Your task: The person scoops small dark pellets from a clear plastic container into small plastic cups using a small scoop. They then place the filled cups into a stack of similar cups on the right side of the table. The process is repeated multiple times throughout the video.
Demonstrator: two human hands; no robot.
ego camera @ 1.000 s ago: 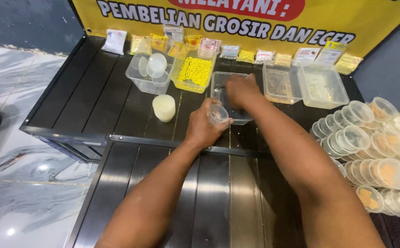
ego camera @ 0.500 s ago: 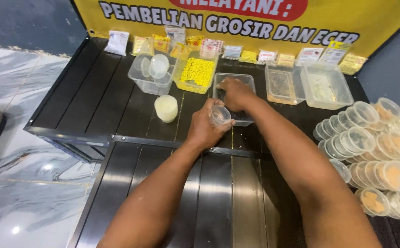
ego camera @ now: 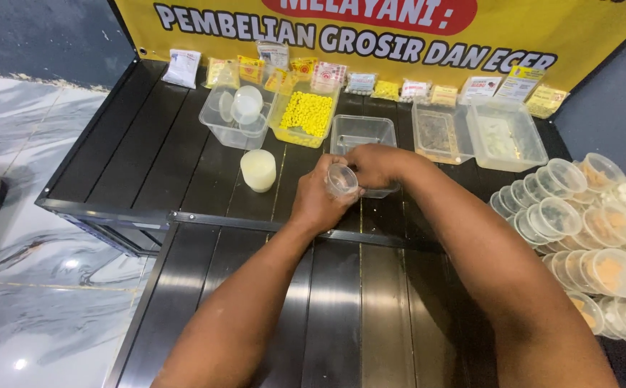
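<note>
Over the centre of the dark slatted worktop (ego camera: 183, 179), both hands meet on one small clear cup (ego camera: 342, 179). The left hand (ego camera: 318, 205) wraps the cup from below and behind, fingers curled closed around its wall, so the mouth faces up and toward the camera. The right hand (ego camera: 374, 165) comes in from 3 o'clock, fingertips bunched at the rim; whether they pinch anything cannot be told. The cup is held clear of the surface, just in front of an empty clear rectangular tub (ego camera: 362, 136), a position that keeps supply and cup close together.

At 11 o'clock from the cup stands a tub of yellow pieces (ego camera: 306, 115); at 10 o'clock, a clear tub holding lids (ego camera: 237, 115). A white lidded cup (ego camera: 258, 170) stands alone at 9 o'clock. Two further clear tubs (ego camera: 478, 133) sit at 2 o'clock. Stacked rows of lidded cups (ego camera: 586, 230) lie at 3 o'clock, within reach of the right arm. Small packets (ego camera: 327, 72) line the far edge below a yellow banner (ego camera: 183, 36).
</note>
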